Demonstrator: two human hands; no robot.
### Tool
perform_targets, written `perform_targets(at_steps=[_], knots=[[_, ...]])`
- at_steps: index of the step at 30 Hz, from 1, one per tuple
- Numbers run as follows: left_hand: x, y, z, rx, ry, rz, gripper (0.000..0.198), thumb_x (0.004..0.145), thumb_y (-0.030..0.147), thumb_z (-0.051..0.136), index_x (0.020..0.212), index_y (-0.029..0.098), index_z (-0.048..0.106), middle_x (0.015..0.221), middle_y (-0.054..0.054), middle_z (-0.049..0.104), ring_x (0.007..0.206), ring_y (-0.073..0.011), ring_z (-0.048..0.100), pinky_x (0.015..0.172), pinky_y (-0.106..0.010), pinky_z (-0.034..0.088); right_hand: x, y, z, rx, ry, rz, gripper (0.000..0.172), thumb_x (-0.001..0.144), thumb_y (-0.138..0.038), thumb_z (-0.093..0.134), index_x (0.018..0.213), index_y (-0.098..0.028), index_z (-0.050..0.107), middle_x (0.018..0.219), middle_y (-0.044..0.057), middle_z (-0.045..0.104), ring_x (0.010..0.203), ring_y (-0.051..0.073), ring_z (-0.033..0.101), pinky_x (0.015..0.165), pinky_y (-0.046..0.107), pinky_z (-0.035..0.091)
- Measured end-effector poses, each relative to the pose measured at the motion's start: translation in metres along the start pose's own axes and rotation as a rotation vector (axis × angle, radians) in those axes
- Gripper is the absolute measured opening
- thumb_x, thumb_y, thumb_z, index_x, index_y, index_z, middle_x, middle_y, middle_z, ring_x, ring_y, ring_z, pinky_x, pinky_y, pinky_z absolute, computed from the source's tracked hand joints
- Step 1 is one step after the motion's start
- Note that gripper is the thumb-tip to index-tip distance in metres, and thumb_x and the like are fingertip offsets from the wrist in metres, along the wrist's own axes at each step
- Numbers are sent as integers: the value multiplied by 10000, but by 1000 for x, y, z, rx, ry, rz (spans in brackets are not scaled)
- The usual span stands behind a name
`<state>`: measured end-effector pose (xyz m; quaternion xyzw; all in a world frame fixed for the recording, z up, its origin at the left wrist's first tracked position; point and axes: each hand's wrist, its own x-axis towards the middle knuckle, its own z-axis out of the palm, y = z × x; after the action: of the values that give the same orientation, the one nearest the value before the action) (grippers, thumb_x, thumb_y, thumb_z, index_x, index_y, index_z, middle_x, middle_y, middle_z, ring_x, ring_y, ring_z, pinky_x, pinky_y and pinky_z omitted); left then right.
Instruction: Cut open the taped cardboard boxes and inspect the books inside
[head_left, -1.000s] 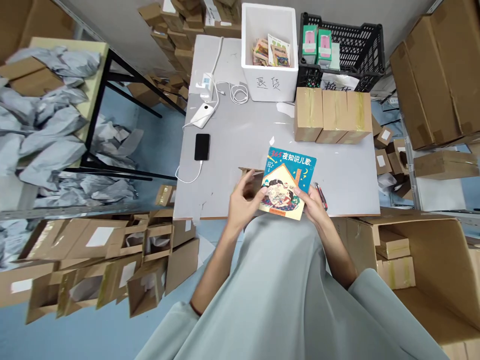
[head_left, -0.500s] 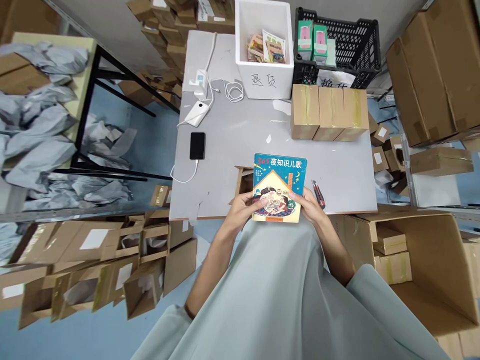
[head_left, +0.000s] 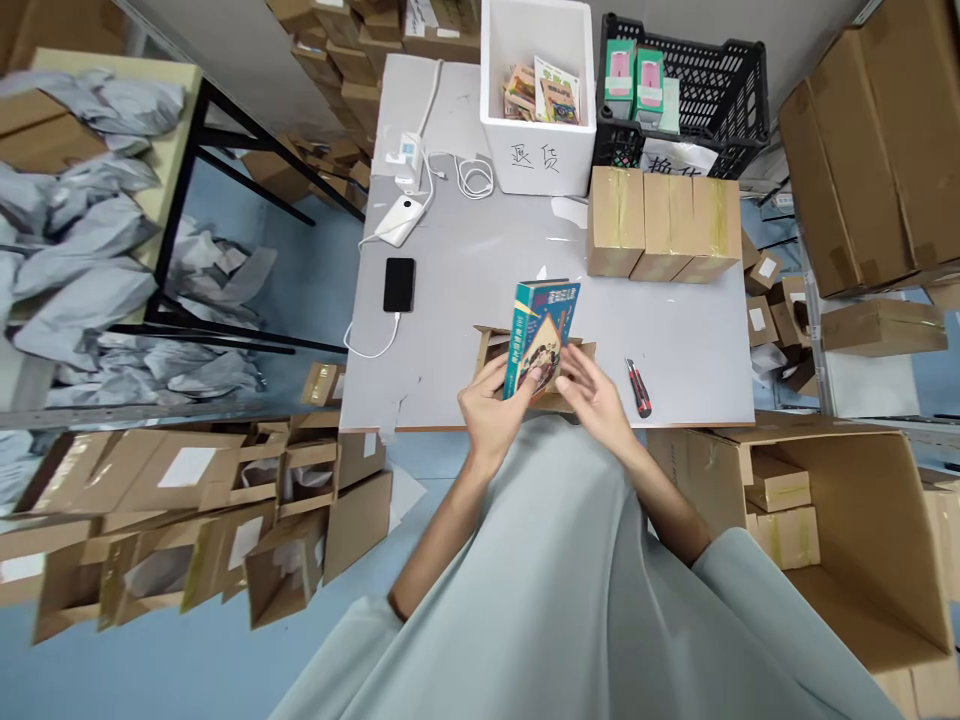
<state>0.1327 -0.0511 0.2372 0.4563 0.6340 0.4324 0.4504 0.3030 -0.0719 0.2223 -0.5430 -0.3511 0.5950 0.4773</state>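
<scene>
A thick children's book (head_left: 541,335) with a blue and cream cover stands turned, so its teal spine faces left. My left hand (head_left: 495,405) grips its lower spine side, thumb across the cover. Close to the book's right edge is my right hand (head_left: 596,395), its fingers spread and slightly curled; contact with the book is hard to make out. Behind the book lies an open cardboard box (head_left: 491,345) at the table's near edge, mostly covered by the book and hands. A red and black box cutter (head_left: 638,388) rests to the right.
Three taped cartons (head_left: 664,225) stand at the back right of the grey table (head_left: 465,290). Behind them are a white bin (head_left: 538,160) of booklets and a black crate (head_left: 724,100). A phone (head_left: 399,285) charges at left. A large open carton (head_left: 877,530) sits at lower right.
The book has turned from cover facing me to showing its spine. My right hand has come off its firm hold on the cover's right side. More of the box shows.
</scene>
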Motion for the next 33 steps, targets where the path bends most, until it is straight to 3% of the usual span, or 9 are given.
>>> perform_targets(at_steps=[3,6,9,11,15,20,25,29,33], knots=[[-9,0,6,90,-35,136,352,889,494,885,1176,291,911,1390,-70,836,1338,-370,750,1276,-555,544,-8,-3,22,42,-30,1,828,825,-706,945,1494,-287,697,1563,113,744,1423,333,733,1198,463,630],[-16,2,10,168,-131,262,365,852,410,903,1202,306,902,1404,-98,834,1332,-396,745,1263,-603,539,-7,-3,32,33,106,14,635,851,-730,902,1216,-225,786,1246,107,862,1197,331,814,1138,474,658],[-15,9,6,155,-323,350,420,870,402,899,1276,298,881,1461,-116,810,1358,-392,734,1275,-614,525,1,-6,22,65,213,40,598,882,-772,831,1101,-217,796,1174,103,878,1234,359,799,1148,509,652],[-8,13,-2,122,-333,336,444,912,460,874,1321,288,860,1501,-120,788,1415,-378,711,1293,-599,515,6,-9,7,97,196,65,615,840,-760,869,1146,-231,803,1244,96,878,1325,378,771,1188,523,631],[14,8,-24,25,-163,99,721,896,669,884,1468,241,779,1602,-167,712,1503,-391,658,1254,-558,554,10,-14,-22,162,43,196,708,733,-735,952,1226,-246,817,1314,100,871,1364,417,768,1182,556,636],[28,-5,-33,-234,-508,-336,851,736,857,924,1225,163,869,1240,-179,867,1152,-400,827,955,-467,695,6,-12,-29,183,-146,337,736,687,-724,992,1242,-262,843,1313,87,876,1341,419,784,1161,559,649],[24,-9,-32,-314,-509,-479,714,659,741,1034,1076,183,878,1078,-135,887,968,-348,842,824,-436,701,8,-9,-22,139,-216,312,676,775,-705,978,1275,-271,844,1379,72,855,1304,377,797,1168,549,642],[32,-9,-50,-255,-500,-334,660,689,741,1022,1055,206,899,1126,-124,887,1096,-379,828,974,-514,699,18,-23,-19,-32,-282,191,628,797,-715,980,1249,-291,874,1345,69,863,1302,373,788,1167,563,630],[53,-6,-80,-87,-503,81,470,801,720,968,1021,306,940,1376,-116,843,1485,-415,659,1285,-630,523,26,-49,-7,-245,-356,-57,427,826,-654,1000,1145,-380,924,1534,43,777,1578,387,597,1362,636,432]])
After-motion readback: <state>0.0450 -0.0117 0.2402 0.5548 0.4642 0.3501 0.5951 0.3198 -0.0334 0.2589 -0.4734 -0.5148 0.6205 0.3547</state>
